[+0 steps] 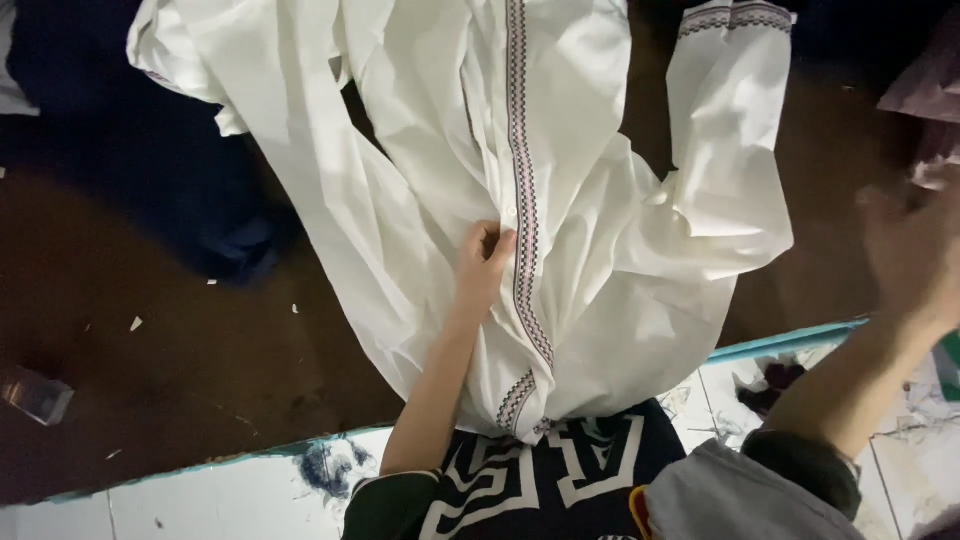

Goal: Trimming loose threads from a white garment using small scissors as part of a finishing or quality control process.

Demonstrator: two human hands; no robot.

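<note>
A white shirt (470,150) with a patterned strip (520,190) down its front lay spread over a dark brown floor (180,360), its lower edge reaching the person's lap. The left hand (484,262) rested on the cloth just beside that strip, fingers curled and pinching a fold near 1 small button (510,212). The right hand (915,255) was lifted clear of the shirt at the right edge and badly blurred; it looked spread and empty, though I cannot tell for sure. The cloth seemed thin, light and soft, creasing easily and likely to slip, so the stiffer buttoned strip or the banded cuff (735,20) appeared the firmest places to take hold. A dark blue cloth (150,150) lay to the left.
</note>
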